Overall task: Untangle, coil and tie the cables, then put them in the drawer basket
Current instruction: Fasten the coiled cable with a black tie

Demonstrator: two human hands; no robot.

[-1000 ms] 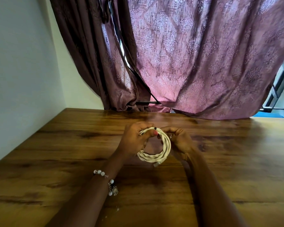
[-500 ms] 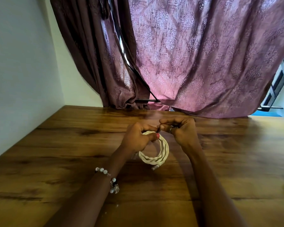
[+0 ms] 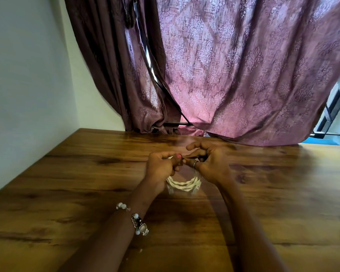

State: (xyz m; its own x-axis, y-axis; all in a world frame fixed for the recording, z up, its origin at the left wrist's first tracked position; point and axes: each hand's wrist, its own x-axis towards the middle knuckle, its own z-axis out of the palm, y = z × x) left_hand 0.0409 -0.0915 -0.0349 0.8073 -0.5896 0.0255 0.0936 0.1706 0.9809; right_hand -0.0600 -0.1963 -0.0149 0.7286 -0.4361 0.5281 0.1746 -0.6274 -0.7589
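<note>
White cable (image 3: 183,184), coiled into a ring, is being held up just above the wooden table (image 3: 77,183) by the left hand (image 3: 161,169) and right hand (image 3: 210,167), both pinching its top, where a tie should be pulled snug.

1. Your left hand (image 3: 161,168) grips the top of the coiled white cable (image 3: 184,184).
2. Your right hand (image 3: 208,165) pinches beside it.
3. The coil's lower loop hangs over the wooden table (image 3: 77,183).
</note>
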